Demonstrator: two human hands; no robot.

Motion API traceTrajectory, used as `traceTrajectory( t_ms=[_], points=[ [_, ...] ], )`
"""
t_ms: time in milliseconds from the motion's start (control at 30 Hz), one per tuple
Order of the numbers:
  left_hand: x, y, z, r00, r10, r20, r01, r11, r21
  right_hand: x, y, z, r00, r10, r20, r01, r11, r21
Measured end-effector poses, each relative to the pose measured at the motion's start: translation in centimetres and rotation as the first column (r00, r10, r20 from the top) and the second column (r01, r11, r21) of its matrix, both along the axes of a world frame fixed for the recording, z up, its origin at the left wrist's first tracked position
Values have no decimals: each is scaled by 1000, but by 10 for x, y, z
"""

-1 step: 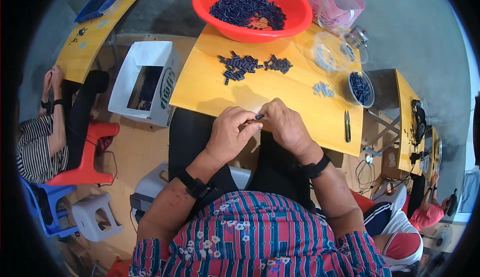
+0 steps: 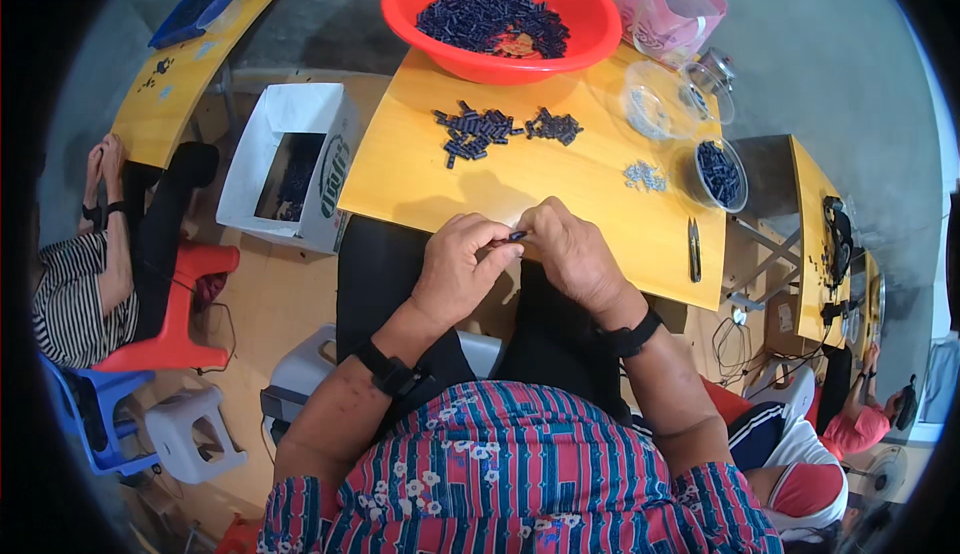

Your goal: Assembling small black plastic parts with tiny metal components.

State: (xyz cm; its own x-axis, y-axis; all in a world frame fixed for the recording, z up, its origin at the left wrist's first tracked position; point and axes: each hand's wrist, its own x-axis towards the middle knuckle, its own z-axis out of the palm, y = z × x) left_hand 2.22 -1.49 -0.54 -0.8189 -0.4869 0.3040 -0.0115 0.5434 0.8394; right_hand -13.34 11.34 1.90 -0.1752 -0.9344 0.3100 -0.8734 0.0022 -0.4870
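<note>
Over the table's near edge, my left hand (image 2: 462,264) pinches a small dark blue-black piece (image 2: 516,236) between thumb and fingers. Against its right end, my right hand (image 2: 572,256) has its fingers closed; whatever they grip is hidden. Beyond my hands, a larger pile of dark pieces (image 2: 474,134) lies beside a smaller dark pile (image 2: 554,128) on the yellow table (image 2: 400,179). To the right is a scatter of small clear-grey bits (image 2: 644,176). A round clear tub (image 2: 741,200) holds more dark pieces.
At the far edge stands a red basin (image 2: 400,16) with many dark pieces. Black snips (image 2: 694,252) lie near the right edge. Clear tubs (image 2: 640,79) and a pink bag (image 2: 660,24) sit far right. A white carton (image 2: 240,179) stands left; people work at both sides.
</note>
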Motion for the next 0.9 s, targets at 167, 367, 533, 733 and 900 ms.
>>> traceTrajectory(
  t_ms=[167,367,533,733,900],
  points=[
    [1,8,2,996,-85,5,82,971,224,1,16,0,994,76,-82,-80,996,-47],
    [3,22,7,995,-97,-19,93,861,501,21,31,-6,767,-71,638,147,987,-68],
    [4,27,2,995,-89,-42,98,863,495,28,35,-11,603,-54,796,252,959,-126],
    [3,27,-2,993,-93,-69,115,844,523,27,34,-5,692,-54,720,239,958,-158],
    [1,24,-2,990,-135,-49,142,872,469,22,31,-7,753,-46,656,200,966,-161]
  ],
)
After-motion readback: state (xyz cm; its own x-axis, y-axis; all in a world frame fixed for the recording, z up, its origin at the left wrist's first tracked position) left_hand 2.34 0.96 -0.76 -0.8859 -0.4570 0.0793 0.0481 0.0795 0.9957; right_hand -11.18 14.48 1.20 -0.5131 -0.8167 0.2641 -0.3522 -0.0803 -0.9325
